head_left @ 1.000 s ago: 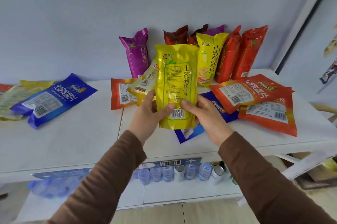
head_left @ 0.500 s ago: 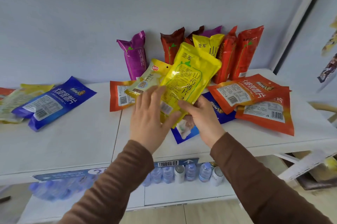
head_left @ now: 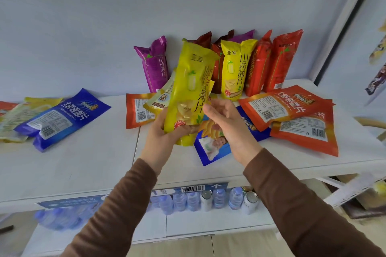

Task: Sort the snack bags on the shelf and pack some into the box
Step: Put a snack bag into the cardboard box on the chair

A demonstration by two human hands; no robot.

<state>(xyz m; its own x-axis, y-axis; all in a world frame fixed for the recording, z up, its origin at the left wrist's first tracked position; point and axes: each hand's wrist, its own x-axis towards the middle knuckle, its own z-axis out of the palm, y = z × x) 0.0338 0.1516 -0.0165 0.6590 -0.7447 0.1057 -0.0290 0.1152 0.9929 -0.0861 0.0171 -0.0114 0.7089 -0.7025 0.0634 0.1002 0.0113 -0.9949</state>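
Note:
Over the middle of the white shelf [head_left: 94,158] I hold a tall yellow snack bag [head_left: 192,81] upright, its printed front facing me. My left hand [head_left: 160,133] grips its bottom end. To the right of the bag, my right hand [head_left: 227,123] has loosely curled fingers at the bag's right edge and holds nothing. Against the wall stand a purple bag [head_left: 155,68], a second yellow bag [head_left: 236,70] and red bags [head_left: 277,62]. Dark red bags are partly hidden behind the held bag.
Two orange bags [head_left: 286,108] lie flat on the right, with a blue bag [head_left: 213,146] under my hands. An orange bag [head_left: 135,110] and a small yellow bag [head_left: 160,100] lie behind my left hand. Another blue bag [head_left: 60,118] lies far left. Water bottles [head_left: 188,200] fill the lower shelf.
The yellow bag was turned over from its barcode side to its printed front. My left hand shifted to grip its bottom, and my right hand let go.

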